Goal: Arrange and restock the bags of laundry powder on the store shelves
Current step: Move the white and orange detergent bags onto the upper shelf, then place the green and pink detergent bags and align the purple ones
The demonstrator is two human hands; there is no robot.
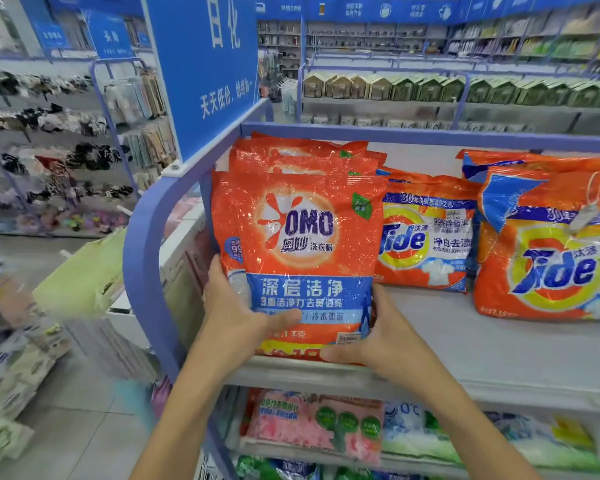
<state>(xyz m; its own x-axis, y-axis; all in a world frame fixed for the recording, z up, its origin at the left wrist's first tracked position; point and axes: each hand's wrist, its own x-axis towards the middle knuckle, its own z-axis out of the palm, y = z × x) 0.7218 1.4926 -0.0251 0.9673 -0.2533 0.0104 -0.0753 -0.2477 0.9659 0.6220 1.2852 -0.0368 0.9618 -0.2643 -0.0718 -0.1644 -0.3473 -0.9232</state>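
Observation:
An orange and blue OMO laundry powder bag stands upright at the left end of the top shelf. My left hand grips its lower left side with the thumb across the front. On its lower right corner lies my right hand, fingers along the bottom edge. More OMO bags stand stacked behind it. A smaller Tide bag leans upright to the right, and a bigger Tide bag stands at the far right.
A purple rail curves round the shelf's left end under a blue sign. The lower shelf holds pink, white and green bags. An aisle floor and racks of small goods lie to the left.

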